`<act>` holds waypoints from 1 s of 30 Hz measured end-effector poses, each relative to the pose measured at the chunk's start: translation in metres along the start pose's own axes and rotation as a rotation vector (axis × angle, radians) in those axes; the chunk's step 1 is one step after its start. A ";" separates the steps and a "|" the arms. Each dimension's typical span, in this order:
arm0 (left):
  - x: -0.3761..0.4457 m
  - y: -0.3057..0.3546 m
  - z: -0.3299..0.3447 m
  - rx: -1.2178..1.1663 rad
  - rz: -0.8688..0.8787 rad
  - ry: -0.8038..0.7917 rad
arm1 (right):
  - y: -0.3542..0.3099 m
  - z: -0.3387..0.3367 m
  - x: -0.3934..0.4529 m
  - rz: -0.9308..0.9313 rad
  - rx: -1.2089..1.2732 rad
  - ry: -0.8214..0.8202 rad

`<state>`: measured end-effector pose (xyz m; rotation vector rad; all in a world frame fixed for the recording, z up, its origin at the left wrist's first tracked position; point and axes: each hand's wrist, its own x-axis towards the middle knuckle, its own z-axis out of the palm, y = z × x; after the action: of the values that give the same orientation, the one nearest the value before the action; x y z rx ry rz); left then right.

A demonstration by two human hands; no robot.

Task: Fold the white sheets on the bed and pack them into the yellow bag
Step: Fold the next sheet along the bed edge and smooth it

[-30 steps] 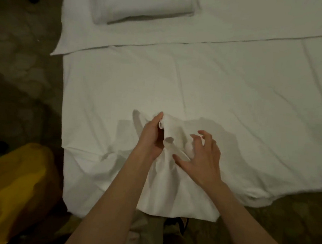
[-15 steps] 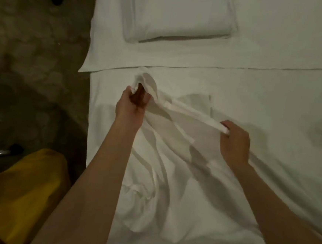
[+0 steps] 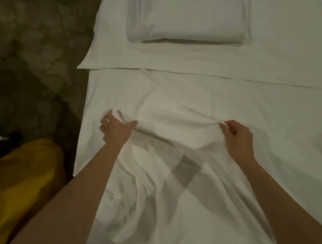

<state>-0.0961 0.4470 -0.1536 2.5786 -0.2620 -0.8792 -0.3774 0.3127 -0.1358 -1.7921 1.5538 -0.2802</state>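
White sheet (image 3: 170, 190) stretched between left hand (image 3: 115, 129) and right hand (image 3: 238, 140), each pinching a corner of its far edge with curled fingers, lifted just above the bed (image 3: 291, 116); remainder of the sheet trailing rumpled toward the viewer between both forearms. Yellow bag (image 3: 22, 178) on the patterned floor (image 3: 37, 44) beside the bed, at lower left (its opening not discernible). White pillow (image 3: 189, 16) lying flat at the head of the bed, well apart from both hands.

No text, label, brand or number can be read anywhere.
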 end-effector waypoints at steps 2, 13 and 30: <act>0.009 0.007 -0.002 -0.004 0.021 0.065 | -0.008 -0.007 0.012 -0.069 0.068 0.036; 0.056 0.021 -0.003 -0.450 -0.036 -0.028 | -0.116 -0.013 0.111 -0.440 0.036 0.045; 0.128 -0.001 -0.083 -0.628 0.082 0.166 | -0.133 0.078 0.170 -0.265 -0.233 0.029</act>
<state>0.0556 0.4361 -0.1634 2.0203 -0.0300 -0.5902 -0.1876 0.1851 -0.1542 -2.1902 1.4136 -0.2603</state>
